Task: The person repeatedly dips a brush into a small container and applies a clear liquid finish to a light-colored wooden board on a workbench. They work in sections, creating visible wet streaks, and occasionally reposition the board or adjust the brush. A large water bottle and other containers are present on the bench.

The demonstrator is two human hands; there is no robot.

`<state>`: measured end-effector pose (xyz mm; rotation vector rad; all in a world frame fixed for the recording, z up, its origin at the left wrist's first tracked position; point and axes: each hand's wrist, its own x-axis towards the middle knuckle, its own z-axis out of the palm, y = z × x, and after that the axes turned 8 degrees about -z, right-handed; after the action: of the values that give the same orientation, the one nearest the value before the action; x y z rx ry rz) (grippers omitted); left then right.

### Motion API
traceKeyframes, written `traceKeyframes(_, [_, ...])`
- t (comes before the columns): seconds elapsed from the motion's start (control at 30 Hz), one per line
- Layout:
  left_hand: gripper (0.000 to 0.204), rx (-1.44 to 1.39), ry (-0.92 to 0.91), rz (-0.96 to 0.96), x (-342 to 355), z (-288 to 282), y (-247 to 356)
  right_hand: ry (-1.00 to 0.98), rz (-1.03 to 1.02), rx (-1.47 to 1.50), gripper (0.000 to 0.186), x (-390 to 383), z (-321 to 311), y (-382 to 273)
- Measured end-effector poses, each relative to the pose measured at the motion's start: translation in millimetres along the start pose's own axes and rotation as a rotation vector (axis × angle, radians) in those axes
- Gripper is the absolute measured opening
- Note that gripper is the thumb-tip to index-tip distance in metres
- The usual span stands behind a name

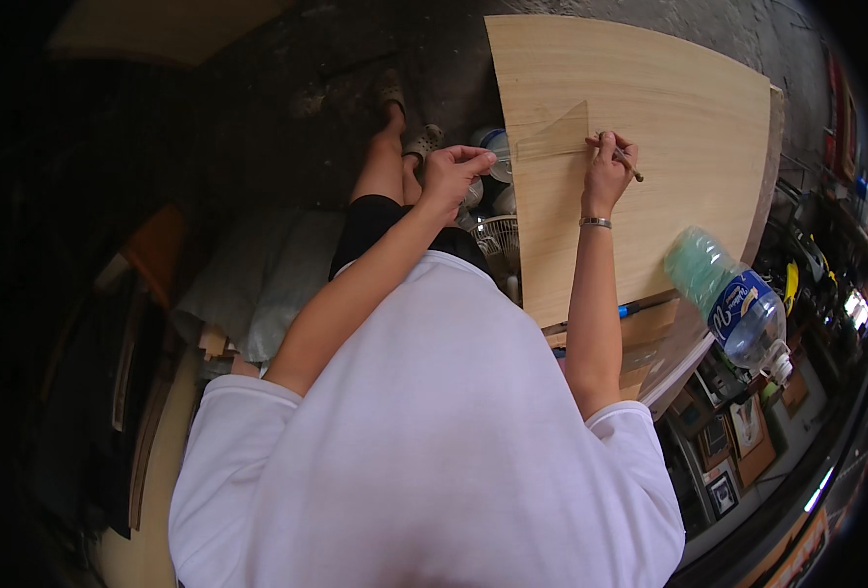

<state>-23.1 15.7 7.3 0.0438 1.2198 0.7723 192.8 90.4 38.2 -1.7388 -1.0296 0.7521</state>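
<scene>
My right hand (608, 169) grips a slim stick-like tool (635, 172) on a large pale wooden sheet (650, 78). Its lower point is hidden by my fingers. A thin triangular piece (571, 127), pale and see-through, lies on the sheet just left of that hand. My left hand (454, 176) is pinched closed just beyond the sheet's left edge; what is between its fingertips is too small to make out. On the sheet's near right part lies a large plastic bottle (767, 328) with a blue label and greenish lower half.
Clear jugs (501, 162) and a white wire cage (496, 235) sit below the sheet's left edge. My legs (385, 157) are over dark floor (287, 118). Grey sacking (277, 265) and boards (160, 412) are at left. Framed items (721, 490) and clutter line the right.
</scene>
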Motion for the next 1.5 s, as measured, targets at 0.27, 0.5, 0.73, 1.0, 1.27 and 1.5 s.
traceKeyframes(0.27, [0.015,0.027,0.098,-0.015,2.2,18.1,-2.6,-0.050,-0.019,-0.074,0.015,-8.5,0.6,-8.9])
traceKeyframes(0.5, [0.019,0.069,0.157,-0.032,1.4,26.0,-4.5,-0.015,0.015,-0.022,0.016,-3.3,-2.0,-1.9])
traceKeyframes(0.73, [0.020,0.074,0.171,-0.028,10.4,29.9,-12.2,-0.076,0.108,-0.025,0.015,-9.8,-3.4,-3.5])
traceKeyframes(1.0, [0.021,0.110,0.220,-0.003,8.6,33.5,-8.9,0.019,0.020,-0.016,0.015,-19.9,6.8,-7.8])
traceKeyframes(1.27, [0.019,0.111,0.207,0.010,12.5,33.6,-12.4,-0.134,-0.235,-0.217,0.015,-17.8,2.0,-11.2])
traceKeyframes(1.5, [0.019,0.103,0.139,0.064,15.6,29.3,-15.5,-0.743,-0.429,-0.374,0.010,-13.2,14.9,-16.9])
